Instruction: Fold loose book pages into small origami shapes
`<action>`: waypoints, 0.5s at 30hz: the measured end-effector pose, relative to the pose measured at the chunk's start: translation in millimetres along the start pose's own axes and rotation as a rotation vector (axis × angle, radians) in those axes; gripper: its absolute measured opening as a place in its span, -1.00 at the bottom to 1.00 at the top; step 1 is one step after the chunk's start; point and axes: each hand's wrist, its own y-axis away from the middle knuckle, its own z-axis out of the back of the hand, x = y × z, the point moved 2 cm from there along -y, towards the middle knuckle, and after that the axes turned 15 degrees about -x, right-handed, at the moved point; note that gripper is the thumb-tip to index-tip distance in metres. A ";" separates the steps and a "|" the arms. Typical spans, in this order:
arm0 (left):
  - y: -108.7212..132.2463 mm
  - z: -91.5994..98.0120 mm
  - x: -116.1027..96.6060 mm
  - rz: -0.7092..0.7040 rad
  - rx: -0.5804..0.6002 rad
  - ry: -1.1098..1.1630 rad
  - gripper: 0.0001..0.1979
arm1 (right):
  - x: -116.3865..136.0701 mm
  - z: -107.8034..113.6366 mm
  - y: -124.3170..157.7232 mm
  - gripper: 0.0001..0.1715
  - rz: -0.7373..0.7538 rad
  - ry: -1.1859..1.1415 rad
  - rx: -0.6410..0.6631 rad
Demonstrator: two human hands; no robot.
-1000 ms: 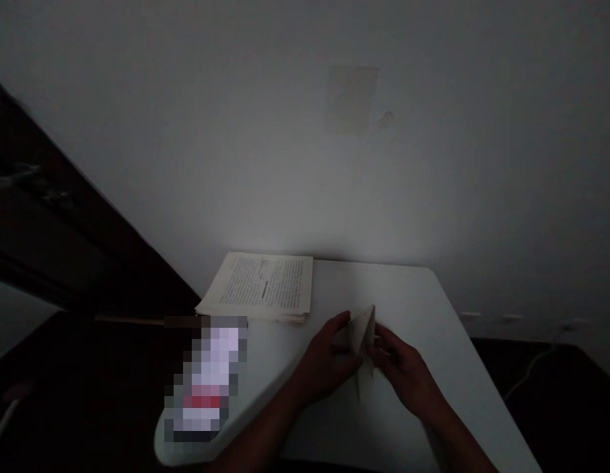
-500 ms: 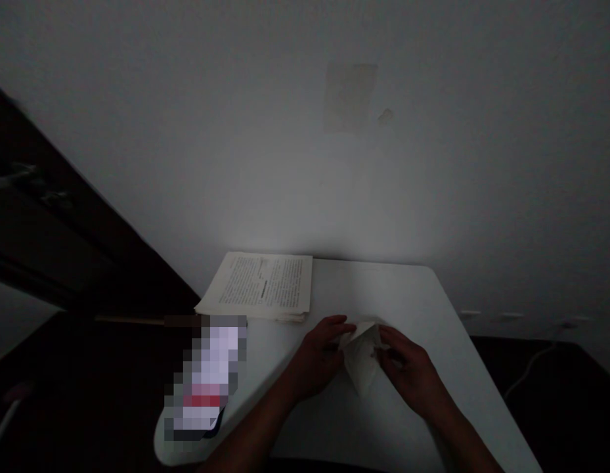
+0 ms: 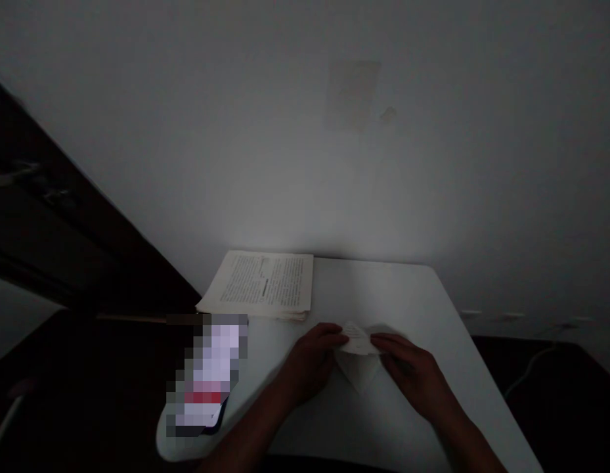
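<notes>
A folded piece of printed paper (image 3: 358, 348) lies on the white table (image 3: 413, 295) between my two hands, its pointed end towards me. My left hand (image 3: 312, 364) pinches its left side with curled fingers. My right hand (image 3: 408, 374) grips its right side, fingers bent over the fold. The light is dim and the fingertips are hard to make out.
A stack of printed pages (image 3: 262, 286) lies at the table's back left corner. A blurred-out object (image 3: 206, 374) sits at the left front edge. A grey wall (image 3: 305, 131) rises behind; dark furniture (image 3: 48, 217) stands at the left.
The folded paper stood upright on edge between my hands; now it has been opened out and pressed flatter onto the table, with both hands slightly lower.
</notes>
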 end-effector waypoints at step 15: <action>12.8 -3.0 -1.9 -0.290 0.029 -0.365 -0.65 | -3.2 5.5 7.8 -0.63 0.223 0.220 0.016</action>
